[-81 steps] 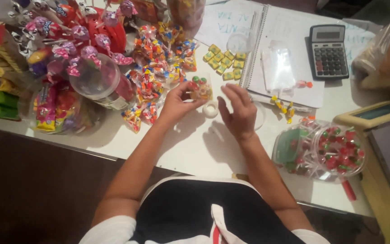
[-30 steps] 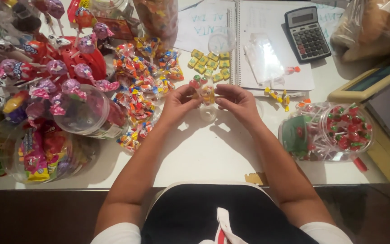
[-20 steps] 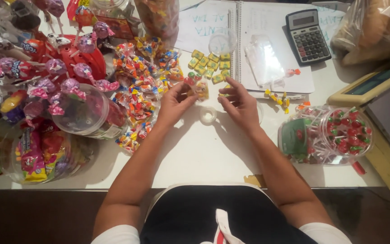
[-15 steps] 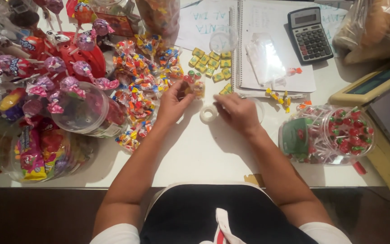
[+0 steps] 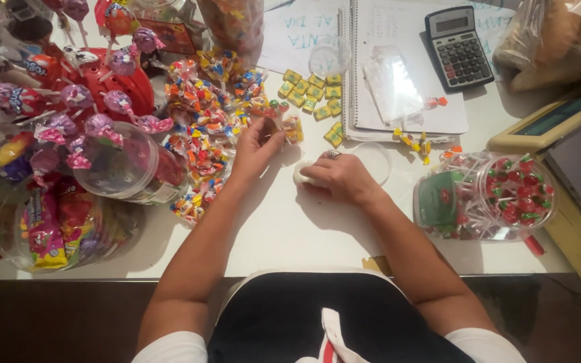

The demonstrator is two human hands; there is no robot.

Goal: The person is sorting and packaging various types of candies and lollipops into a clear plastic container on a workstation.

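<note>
Small clear bag of mixed coloured sweets (image 5: 284, 128), pinched upright at its top between fingertips of left hand (image 5: 258, 144), lifted just above white table, beside scattered pile of wrapped candies. Roll of white tape (image 5: 306, 176), lying flat on table, mostly covered under curled fingers of right hand (image 5: 341, 178), only its left edge showing.

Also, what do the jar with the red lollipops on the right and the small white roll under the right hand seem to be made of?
The jar looks like clear glossy plastic: the lollipops show through its wall, which catches highlights. The white roll under the right hand looks like matte white tape, perhaps paper or plastic; the hand covers most of it, so I cannot be sure.
</note>
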